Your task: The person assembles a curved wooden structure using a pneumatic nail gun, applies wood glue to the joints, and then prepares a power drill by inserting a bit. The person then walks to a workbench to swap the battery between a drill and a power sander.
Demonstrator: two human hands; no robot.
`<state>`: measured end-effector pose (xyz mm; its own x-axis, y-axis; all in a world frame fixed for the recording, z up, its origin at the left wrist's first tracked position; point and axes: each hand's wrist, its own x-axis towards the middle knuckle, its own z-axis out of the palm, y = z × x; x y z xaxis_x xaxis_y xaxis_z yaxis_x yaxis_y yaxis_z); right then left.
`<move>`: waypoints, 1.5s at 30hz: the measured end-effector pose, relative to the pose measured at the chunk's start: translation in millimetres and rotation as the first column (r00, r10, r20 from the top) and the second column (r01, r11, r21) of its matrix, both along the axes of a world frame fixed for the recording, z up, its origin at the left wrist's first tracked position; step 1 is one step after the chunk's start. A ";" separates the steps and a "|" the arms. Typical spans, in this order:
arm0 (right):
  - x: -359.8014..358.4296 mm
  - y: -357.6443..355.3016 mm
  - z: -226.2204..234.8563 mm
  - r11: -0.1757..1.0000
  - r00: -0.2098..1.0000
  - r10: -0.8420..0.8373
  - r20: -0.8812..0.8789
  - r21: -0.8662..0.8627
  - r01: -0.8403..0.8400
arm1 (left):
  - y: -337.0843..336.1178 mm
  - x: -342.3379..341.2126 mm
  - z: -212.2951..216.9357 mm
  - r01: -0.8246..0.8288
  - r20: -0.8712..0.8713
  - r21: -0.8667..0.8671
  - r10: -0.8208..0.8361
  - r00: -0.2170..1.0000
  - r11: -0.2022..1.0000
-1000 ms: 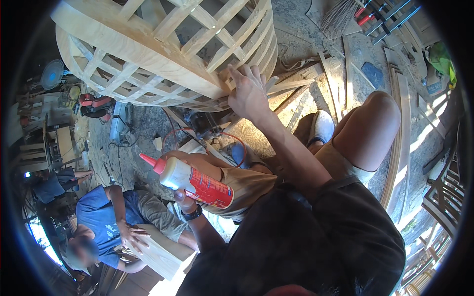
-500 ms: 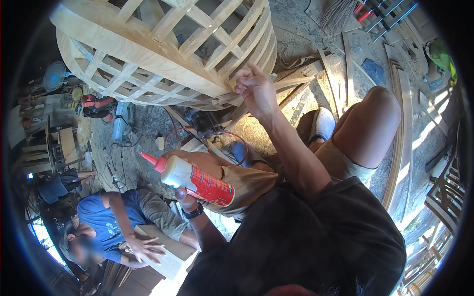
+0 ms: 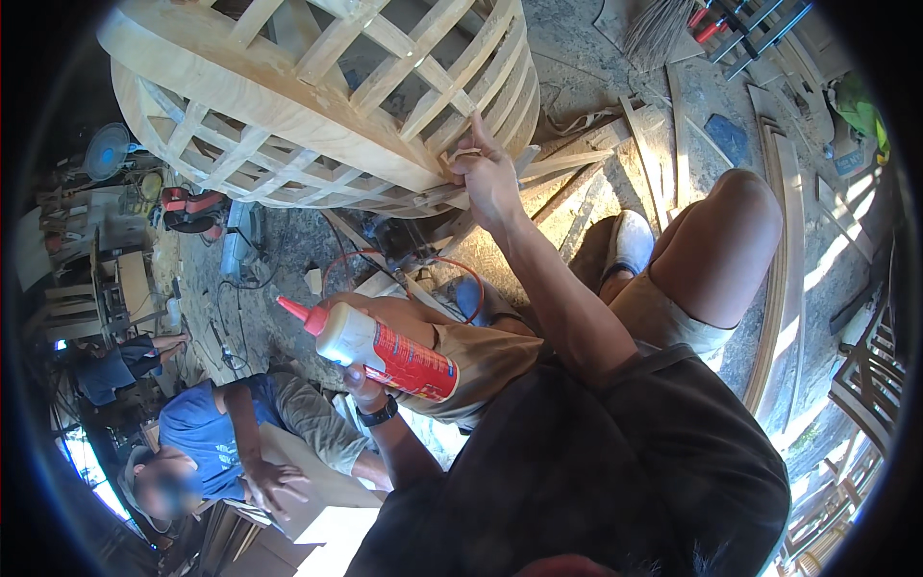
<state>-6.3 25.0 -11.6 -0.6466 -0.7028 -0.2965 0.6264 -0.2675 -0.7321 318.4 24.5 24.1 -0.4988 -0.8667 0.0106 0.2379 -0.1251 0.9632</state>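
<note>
My left hand (image 3: pixel 361 383) grips a white glue bottle (image 3: pixel 385 351) with red nozzle and label, over my lap. My right hand (image 3: pixel 488 178) pinches a slat of the pale wooden lattice frame (image 3: pixel 317 106).

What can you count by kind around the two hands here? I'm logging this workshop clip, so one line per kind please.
Glue bottles, white with a red nozzle and red label: 1, in the left hand
Wooden lattice frames: 1, touched by the right hand
Wristwatches: 1
Light shoes: 1
Red cables: 1
Standing fans: 1
Total: 6
</note>
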 end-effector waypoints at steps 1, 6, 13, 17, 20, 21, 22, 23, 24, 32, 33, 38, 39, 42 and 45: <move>-0.7 -1.8 -1.5 0.999 0.998 -0.020 -0.052 0.035 0.022 | -0.2 0.7 0.2 0.000 -0.001 0.001 0.000 1.000 1.000; -7.5 4.3 -1.3 0.981 0.975 -0.038 0.217 -0.180 0.079 | 0.1 2.4 0.7 -0.007 0.000 -0.001 0.007 1.000 1.000; -17.4 9.0 -1.0 0.926 0.841 0.036 0.539 -0.335 0.175 | 1.0 2.3 -1.1 -0.006 -0.001 0.001 0.006 1.000 1.000; -6.5 1.9 11.0 0.952 0.984 -0.144 0.100 -0.256 0.166 | 1.6 1.8 -1.3 -0.009 0.000 -0.001 0.009 1.000 1.000; 2.5 -2.1 21.6 0.971 0.907 -0.240 -0.345 -0.078 0.227 | 1.8 2.9 -1.7 -0.014 -0.002 -0.003 0.014 1.000 1.000; 3.8 -1.7 24.6 0.972 0.870 -0.203 -0.449 0.015 0.234 | 1.5 3.2 -1.9 -0.016 -0.001 -0.002 0.016 1.000 1.000; 4.0 -1.7 25.9 0.962 0.823 -0.155 -0.546 0.106 0.251 | 1.0 2.6 -2.1 -0.013 -0.003 -0.002 0.013 1.000 1.000; 4.0 -3.1 24.3 0.962 0.823 -0.155 -0.547 0.105 0.251 | 1.3 2.2 -2.2 -0.014 -0.005 -0.003 0.014 1.000 1.000; 3.6 -5.1 21.9 0.962 0.808 -0.154 -0.569 0.099 0.253 | 1.6 2.0 -2.2 -0.012 -0.006 -0.005 0.012 1.000 1.000; 5.8 -10.4 17.2 0.951 0.720 -0.052 -0.692 0.185 0.247 | 1.7 6.1 -2.8 -0.018 -0.006 -0.004 0.018 1.000 1.000; 6.0 -11.2 14.4 0.934 0.637 -0.044 -0.769 0.196 0.301 | 1.8 5.2 -3.0 -0.017 -0.006 -0.005 0.017 1.000 1.000; 7.4 -7.9 19.4 0.869 0.462 0.082 -0.883 0.290 0.400 | 0.4 6.2 -2.9 -0.020 -0.007 -0.008 0.020 1.000 1.000; 8.0 -7.4 18.3 0.857 0.415 0.115 -0.902 0.302 0.418 | 0.2 6.5 -2.4 -0.021 -0.006 -0.009 0.021 1.000 1.000; 0.9 -2.5 14.5 0.836 0.341 0.169 -0.925 0.318 0.448 | 0.6 2.9 -4.4 -0.014 -0.009 -0.011 0.014 1.000 1.000; -0.8 -1.7 24.5 0.839 0.342 0.147 -0.928 0.300 0.453 | 1.6 5.0 -4.0 -0.017 -0.004 -0.013 0.017 1.000 1.000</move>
